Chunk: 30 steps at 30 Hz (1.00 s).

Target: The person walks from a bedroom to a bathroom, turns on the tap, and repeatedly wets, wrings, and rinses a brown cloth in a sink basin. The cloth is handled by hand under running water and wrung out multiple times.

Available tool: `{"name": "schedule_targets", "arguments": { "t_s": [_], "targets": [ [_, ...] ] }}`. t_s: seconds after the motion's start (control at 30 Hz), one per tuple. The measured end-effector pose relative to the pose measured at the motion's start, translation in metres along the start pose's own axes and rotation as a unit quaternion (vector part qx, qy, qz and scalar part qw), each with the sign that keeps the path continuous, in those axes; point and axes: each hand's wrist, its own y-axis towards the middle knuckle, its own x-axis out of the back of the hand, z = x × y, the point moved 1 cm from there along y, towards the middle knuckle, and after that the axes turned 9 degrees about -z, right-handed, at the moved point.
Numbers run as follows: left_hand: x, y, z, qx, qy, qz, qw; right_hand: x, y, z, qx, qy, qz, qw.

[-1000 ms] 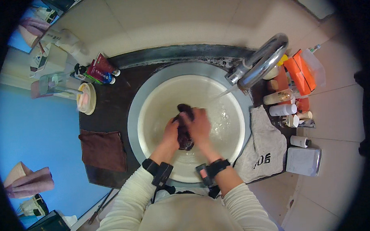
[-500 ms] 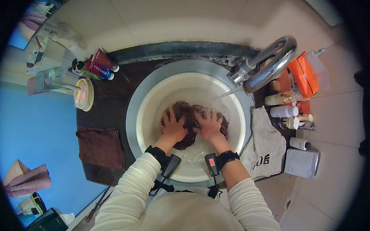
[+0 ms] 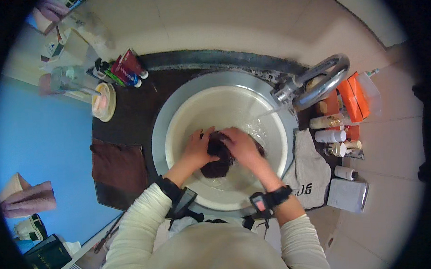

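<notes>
A dark maroon wet cloth (image 3: pixel 218 160) lies bunched in the white basin (image 3: pixel 169 141), in shallow water. At its left side my left hand (image 3: pixel 197 150) grips it, thumb toward me and fingers over the far edge. From the right my right hand (image 3: pixel 243 145) holds the top of the bunch, its fingers curled inward and partly hidden. A small fold of cloth shows beyond the right hand. The chrome faucet (image 3: pixel 325 81) runs a thin stream into the basin's far right.
A folded brown cloth (image 3: pixel 119 166) lies on the dark counter at left, with tubes (image 3: pixel 128 69) and a round soap dish (image 3: pixel 104 103) behind. To the right are a grey towel (image 3: pixel 306 164), several bottles (image 3: pixel 330 136), an orange pouch (image 3: pixel 353 97) and a white box (image 3: pixel 348 195).
My hands have gone from lying spread on the cloth to gripping it from both sides. The cloth is gathered into a tighter bunch.
</notes>
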Motion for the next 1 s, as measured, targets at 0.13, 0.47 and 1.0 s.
{"name": "schedule_targets", "arguments": {
  "t_s": [0.13, 0.47, 1.0],
  "targets": [
    [0.024, 0.012, -0.022, -0.075, -0.416, 0.009, 0.906, 0.088, -0.003, 0.073, -0.009, 0.119, -0.003, 0.993],
    [0.151, -0.009, -0.076, -0.168, -0.328, 0.05, 0.928, 0.171, -0.029, 0.14, 0.034, 0.108, -0.117, 0.987],
    [-0.044, 0.02, -0.02, -0.114, 0.161, 0.097, 0.976, -0.05, -0.056, -0.088, -0.128, -0.347, 0.077, 0.926]
  ]
}}
